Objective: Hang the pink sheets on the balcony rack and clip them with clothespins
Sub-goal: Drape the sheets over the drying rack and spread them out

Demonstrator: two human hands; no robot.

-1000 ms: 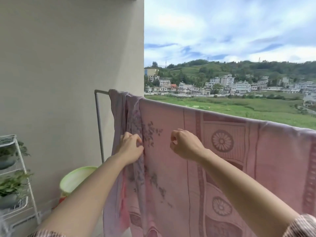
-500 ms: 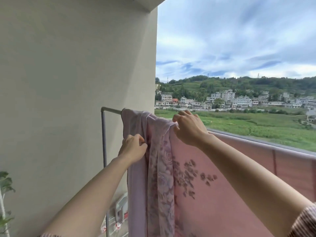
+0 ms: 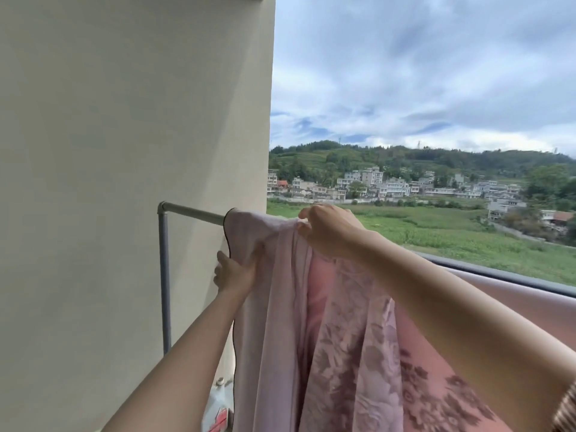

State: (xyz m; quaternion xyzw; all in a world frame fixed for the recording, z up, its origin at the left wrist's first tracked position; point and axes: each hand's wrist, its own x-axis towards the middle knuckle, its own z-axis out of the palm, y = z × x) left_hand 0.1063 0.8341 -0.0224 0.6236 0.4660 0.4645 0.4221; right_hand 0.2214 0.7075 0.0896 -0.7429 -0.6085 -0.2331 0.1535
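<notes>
A pink sheet [image 3: 352, 353] with a dark floral print hangs bunched over the grey metal rack [image 3: 190, 211], near the rack's left corner. My left hand [image 3: 233, 272] grips the sheet's pale left edge just below the bar. My right hand [image 3: 330, 229] pinches a fold of the sheet at the top, right on the bar. More pink cloth [image 3: 514, 304] hangs along the bar to the right. No clothespin is visible.
A beige wall [image 3: 124, 151] stands close on the left, just behind the rack's upright post [image 3: 164, 282]. Beyond the rack lie green fields and distant houses. A white and red object [image 3: 219, 410] sits low by the wall.
My view has tilted up and nearer to the rack. My right hand rose from the sheet's face to the bar. My left hand shifted to the sheet's left edge, higher up.
</notes>
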